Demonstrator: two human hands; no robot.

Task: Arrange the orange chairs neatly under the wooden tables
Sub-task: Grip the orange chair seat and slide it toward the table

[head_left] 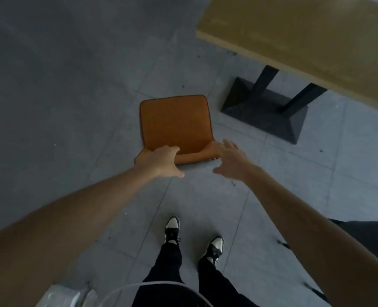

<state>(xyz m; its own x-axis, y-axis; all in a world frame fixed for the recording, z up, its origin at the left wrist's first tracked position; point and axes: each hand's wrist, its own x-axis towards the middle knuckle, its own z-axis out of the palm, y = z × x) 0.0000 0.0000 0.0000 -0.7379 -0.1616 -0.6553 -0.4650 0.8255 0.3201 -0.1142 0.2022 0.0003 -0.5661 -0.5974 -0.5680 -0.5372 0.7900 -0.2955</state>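
Note:
An orange chair [175,125] stands on the grey tiled floor in front of me, seat facing away, its backrest nearest to me. My left hand [161,161] is closed over the left part of the backrest's top edge. My right hand [230,159] hovers with fingers spread at the right end of the backrest, apparently just off it. A wooden table [305,34] fills the upper right, standing on black legs and a black base [263,109]. The chair is to the left of that base, outside the tabletop's edge.
Grey floor tiles stretch to the left and behind the chair. My feet in black-and-white shoes [172,229] stand just behind the chair. A dark object [369,238] sits at the right edge, and a clear plastic item [64,295] at the bottom left.

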